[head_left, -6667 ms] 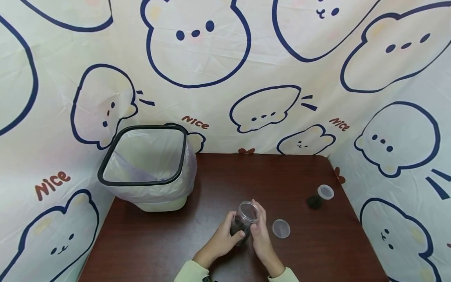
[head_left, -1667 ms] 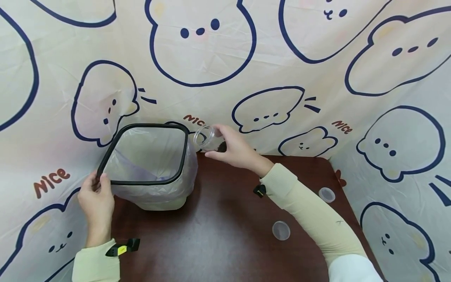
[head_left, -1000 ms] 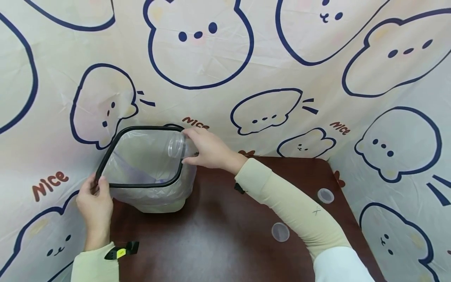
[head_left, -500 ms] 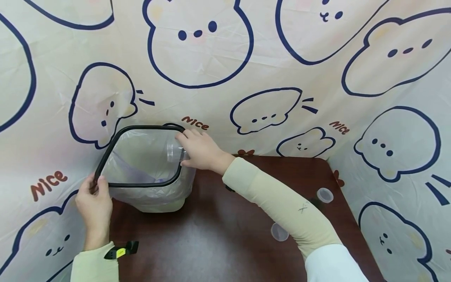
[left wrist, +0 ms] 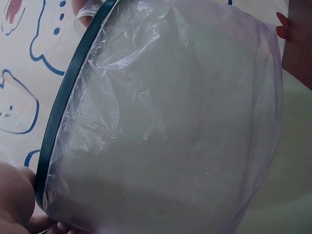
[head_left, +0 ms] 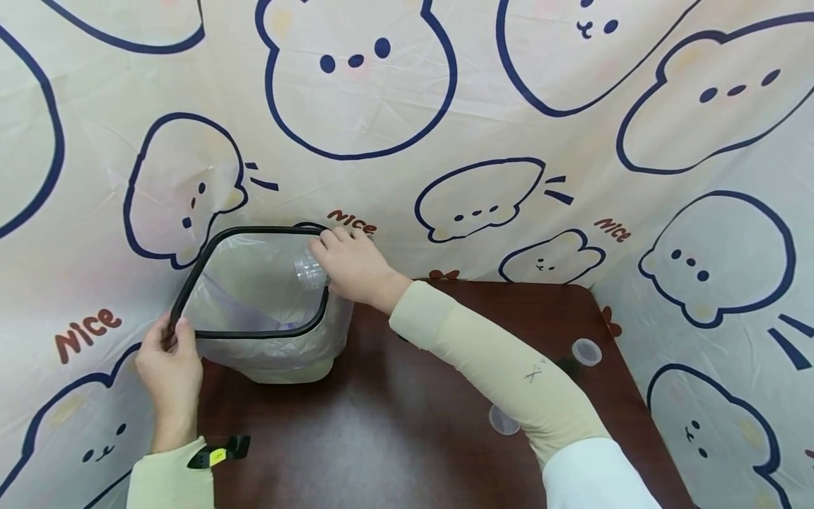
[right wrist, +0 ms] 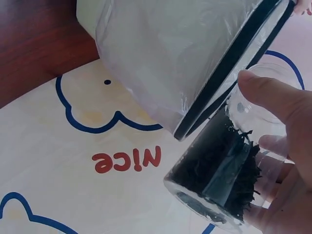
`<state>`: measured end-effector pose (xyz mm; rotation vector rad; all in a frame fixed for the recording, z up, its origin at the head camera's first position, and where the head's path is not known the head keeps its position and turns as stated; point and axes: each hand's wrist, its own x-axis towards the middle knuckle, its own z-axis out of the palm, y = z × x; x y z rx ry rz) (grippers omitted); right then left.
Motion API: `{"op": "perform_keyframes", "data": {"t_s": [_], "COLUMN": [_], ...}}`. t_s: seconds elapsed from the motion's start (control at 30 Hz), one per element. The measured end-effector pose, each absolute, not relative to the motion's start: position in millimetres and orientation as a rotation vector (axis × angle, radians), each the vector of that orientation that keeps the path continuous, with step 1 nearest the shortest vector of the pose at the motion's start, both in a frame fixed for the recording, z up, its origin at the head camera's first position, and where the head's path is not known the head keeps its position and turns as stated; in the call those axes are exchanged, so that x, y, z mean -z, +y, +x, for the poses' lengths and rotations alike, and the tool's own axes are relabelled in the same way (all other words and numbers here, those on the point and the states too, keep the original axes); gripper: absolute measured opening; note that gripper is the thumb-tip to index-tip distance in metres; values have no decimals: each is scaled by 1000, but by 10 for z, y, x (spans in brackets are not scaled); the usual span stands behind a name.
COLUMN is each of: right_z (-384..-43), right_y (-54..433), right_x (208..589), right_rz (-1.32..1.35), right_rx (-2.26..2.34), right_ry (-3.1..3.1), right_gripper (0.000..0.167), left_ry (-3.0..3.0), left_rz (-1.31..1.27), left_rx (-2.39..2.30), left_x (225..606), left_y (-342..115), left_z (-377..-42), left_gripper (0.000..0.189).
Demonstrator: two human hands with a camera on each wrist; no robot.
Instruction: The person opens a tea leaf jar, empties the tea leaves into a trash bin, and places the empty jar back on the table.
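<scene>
My left hand [head_left: 170,382] grips the near left corner of a trash bin's dark rim [head_left: 254,334], thumb on the near side. My right hand [head_left: 356,268] holds a clear jar [head_left: 308,272] by its side at the bin's right rim, mouth pointing left over the opening. In the right wrist view the jar [right wrist: 209,165] lies tilted, with dark dry shreds like tea leaves [right wrist: 222,161] filling its lower part. A thin clear bag [left wrist: 170,97] lines the bin and hangs over its outside.
A round clear lid [head_left: 502,420] lies on the brown table [head_left: 356,438], partly behind the right sleeve. Farther right stands a small whitish tub or lid [head_left: 586,352] beside a dark lump [head_left: 568,366]. Cartoon-printed cloth [head_left: 356,106] walls the back and sides.
Both hands held the jar over the table at first. My left hand now grips the bin rim, and my right hand has carried the jar left, tipping its mouth over the bin.
</scene>
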<state>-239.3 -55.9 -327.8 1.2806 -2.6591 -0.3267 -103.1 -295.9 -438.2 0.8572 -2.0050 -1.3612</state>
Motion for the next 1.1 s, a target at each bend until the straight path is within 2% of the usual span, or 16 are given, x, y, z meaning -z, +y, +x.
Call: {"op": "perform_keyframes", "data": {"t_s": [0.4,0.83,1.1], "right_z": [-2391,-2367,-2358], "right_y": [-609,-636,-660], "right_x": [3343,3329,3351], "right_rz": [1272,1268,1273], "right_rx": [499,659,697], "right_ry": [-2543,-2497,-2438], "right_gripper": [45,56,55], "left_ry": [-2004,-2015,-2004], "left_rz": [852,865,861], "left_rx": [1371,1367,1363], "left_x": [4386,4376,4388], "left_y": [-2965,-2948,-2948], "left_z": [-1027,-1029,-1029], "left_gripper": [47,48,48]}}
